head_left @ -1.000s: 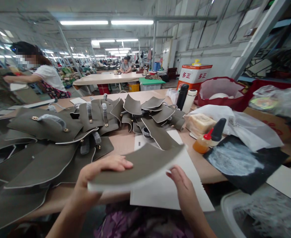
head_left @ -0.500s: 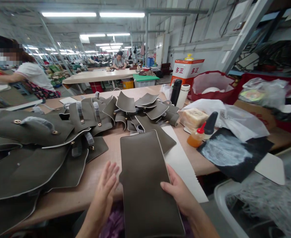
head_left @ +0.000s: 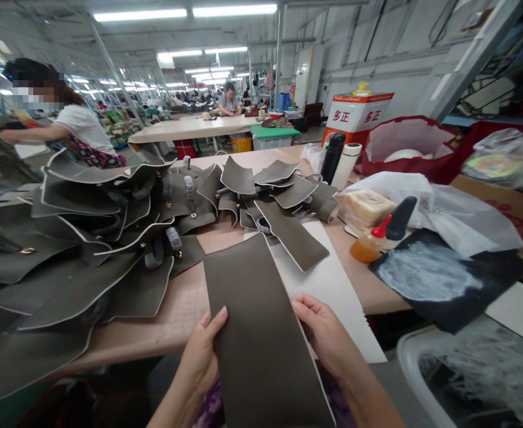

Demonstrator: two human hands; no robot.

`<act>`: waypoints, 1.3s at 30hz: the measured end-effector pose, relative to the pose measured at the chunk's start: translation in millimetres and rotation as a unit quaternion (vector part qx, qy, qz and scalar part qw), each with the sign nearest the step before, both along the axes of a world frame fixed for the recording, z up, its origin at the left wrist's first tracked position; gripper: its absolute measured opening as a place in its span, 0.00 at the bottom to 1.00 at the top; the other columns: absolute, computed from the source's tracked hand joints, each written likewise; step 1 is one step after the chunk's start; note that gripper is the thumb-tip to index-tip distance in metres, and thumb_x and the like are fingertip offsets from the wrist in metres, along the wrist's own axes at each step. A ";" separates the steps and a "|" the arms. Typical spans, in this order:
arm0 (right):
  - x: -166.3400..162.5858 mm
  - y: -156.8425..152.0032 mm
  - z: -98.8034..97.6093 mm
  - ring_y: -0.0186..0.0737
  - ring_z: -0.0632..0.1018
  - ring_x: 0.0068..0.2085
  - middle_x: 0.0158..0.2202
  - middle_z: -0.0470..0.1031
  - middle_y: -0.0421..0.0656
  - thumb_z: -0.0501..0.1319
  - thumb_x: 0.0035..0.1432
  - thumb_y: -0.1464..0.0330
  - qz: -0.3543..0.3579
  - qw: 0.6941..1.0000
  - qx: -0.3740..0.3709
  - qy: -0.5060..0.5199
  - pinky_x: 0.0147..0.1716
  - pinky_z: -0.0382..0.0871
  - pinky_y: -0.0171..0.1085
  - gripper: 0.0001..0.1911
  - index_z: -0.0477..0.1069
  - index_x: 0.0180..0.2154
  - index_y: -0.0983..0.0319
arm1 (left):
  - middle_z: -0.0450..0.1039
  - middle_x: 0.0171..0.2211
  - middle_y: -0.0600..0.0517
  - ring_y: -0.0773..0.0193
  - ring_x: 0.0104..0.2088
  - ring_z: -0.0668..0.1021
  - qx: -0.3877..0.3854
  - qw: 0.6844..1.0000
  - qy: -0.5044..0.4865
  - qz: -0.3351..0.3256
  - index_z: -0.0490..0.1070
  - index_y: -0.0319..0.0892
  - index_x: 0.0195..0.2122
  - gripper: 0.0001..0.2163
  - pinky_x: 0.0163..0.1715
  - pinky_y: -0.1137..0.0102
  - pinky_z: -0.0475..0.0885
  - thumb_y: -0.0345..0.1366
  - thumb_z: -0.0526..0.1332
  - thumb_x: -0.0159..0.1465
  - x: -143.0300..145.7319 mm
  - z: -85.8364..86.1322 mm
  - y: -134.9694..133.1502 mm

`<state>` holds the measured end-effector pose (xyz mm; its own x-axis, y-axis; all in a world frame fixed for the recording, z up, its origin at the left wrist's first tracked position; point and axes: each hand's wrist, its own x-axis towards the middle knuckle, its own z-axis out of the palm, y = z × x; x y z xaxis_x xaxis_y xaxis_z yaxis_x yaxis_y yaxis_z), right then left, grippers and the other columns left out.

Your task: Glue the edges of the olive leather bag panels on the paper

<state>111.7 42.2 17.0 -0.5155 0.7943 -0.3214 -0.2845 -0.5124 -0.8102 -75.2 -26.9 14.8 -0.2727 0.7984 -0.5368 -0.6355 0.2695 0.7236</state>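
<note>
A long dark grey-brown leather panel (head_left: pixel 261 321) with pale edges lies lengthwise between my hands, its far end over the table edge. My left hand (head_left: pixel 202 351) grips its left side, thumb on top and fingers hidden underneath. At the right edge, my right hand (head_left: pixel 321 327) is closed on the panel, fingers curled at the rim. Just beyond it, a similar narrow panel (head_left: pixel 295 238) lies on a white sheet (head_left: pixel 333 285). To the left, a heap of matching leather bag pieces (head_left: pixel 96 261) spreads over the table, some with wrapped handles and gold-coloured fittings.
On the right stand a glue bottle with a red cap (head_left: pixel 368 241), a wrapped block (head_left: pixel 364 208) and two flasks (head_left: pixel 339 160). A black sheet smeared white (head_left: pixel 431 279) overhangs the table above a bin of scraps (head_left: pixel 475 368). A co-worker (head_left: pixel 78 125) is at far left.
My left hand has gone from open beside the panel to gripping its left edge. The panel has tilted slightly leftward at its far end. The view has shifted a little to the left.
</note>
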 end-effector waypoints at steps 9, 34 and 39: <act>-7.6 6.9 16.4 0.31 0.61 0.24 0.19 0.58 0.35 0.56 0.54 0.58 0.073 0.959 0.222 -0.163 0.25 0.55 0.31 0.15 0.62 0.24 0.62 | 0.61 0.53 0.47 0.55 0.55 0.62 0.267 0.612 0.744 -0.029 0.64 0.49 0.49 0.17 0.55 0.54 0.54 0.30 0.58 0.58 -5.3 4.4 6.9; -21.0 10.3 16.9 0.27 0.58 0.17 0.14 0.54 0.32 0.54 0.49 0.66 0.138 0.946 0.201 -0.212 0.17 0.48 0.29 0.10 0.56 0.20 0.61 | 0.71 0.34 0.53 0.66 0.35 0.69 0.388 0.397 0.778 -0.294 0.69 0.42 0.32 0.07 0.42 0.66 0.60 0.33 0.52 0.63 -6.2 49.0 37.8; -21.6 12.2 16.9 0.27 0.58 0.16 0.13 0.55 0.31 0.55 0.48 0.65 0.165 0.941 0.192 -0.223 0.16 0.47 0.29 0.11 0.56 0.20 0.61 | 0.69 0.34 0.52 0.65 0.35 0.67 0.348 0.396 0.766 -0.367 0.68 0.42 0.31 0.06 0.38 0.68 0.60 0.36 0.54 0.62 -4.4 56.2 42.1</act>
<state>90.1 54.4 33.9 -0.6366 0.7163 -0.2856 0.2512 -0.1575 -0.9550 -79.6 15.3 71.0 0.5901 0.7739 0.2300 0.7589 -0.6289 0.1690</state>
